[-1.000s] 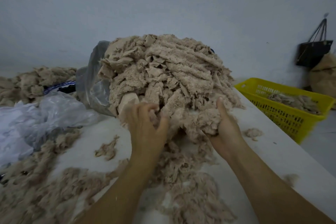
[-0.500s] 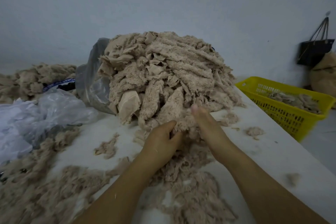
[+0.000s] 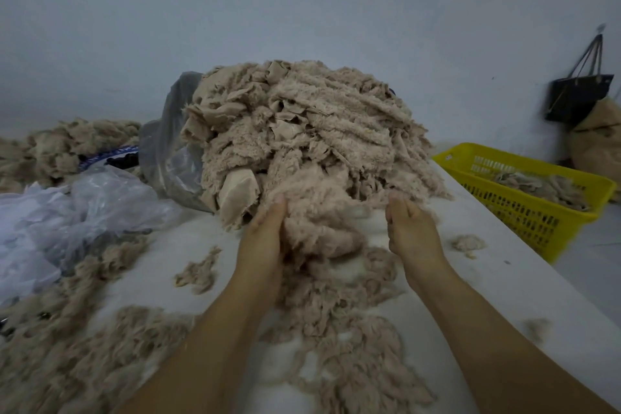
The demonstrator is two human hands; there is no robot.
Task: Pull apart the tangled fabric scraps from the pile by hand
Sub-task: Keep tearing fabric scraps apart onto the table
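Fabric scraps (image 3: 302, 131): big beige fuzzy pile, centre-far on the white table (image 3: 487, 282), spilling from a grey plastic bag (image 3: 168, 144) on its left. One clump (image 3: 319, 225) hangs off the pile's near face. It is joined at its far end, its long axis runs roughly near-far, and it sags down onto loose scraps (image 3: 353, 363) spread over the near table.

Hands: the left grip (image 3: 265, 235) has its thumb on the clump's left flank and its fingers buried in the fuzz, so it is holding the clump. The right grip (image 3: 411, 232) has curled fingers with the tips at the pile's near-right fringe; can't tell if any fibres are pinched. It sits just right of the clump, with bare table showing between.

Key relation: the clump lies between the two grips, touching the left and apart from the right. Left is nearer and already in. Judgement: a sideways tear across the clump's long axis needs the right grip to come left and take the opposite flank first. Otherwise the left pulls alone against the pile and may drag the heap.

A yellow basket (image 3: 537, 212) sits beside the table's right edge with some scraps inside. Crumpled clear plastic (image 3: 67, 212) lies at the left.
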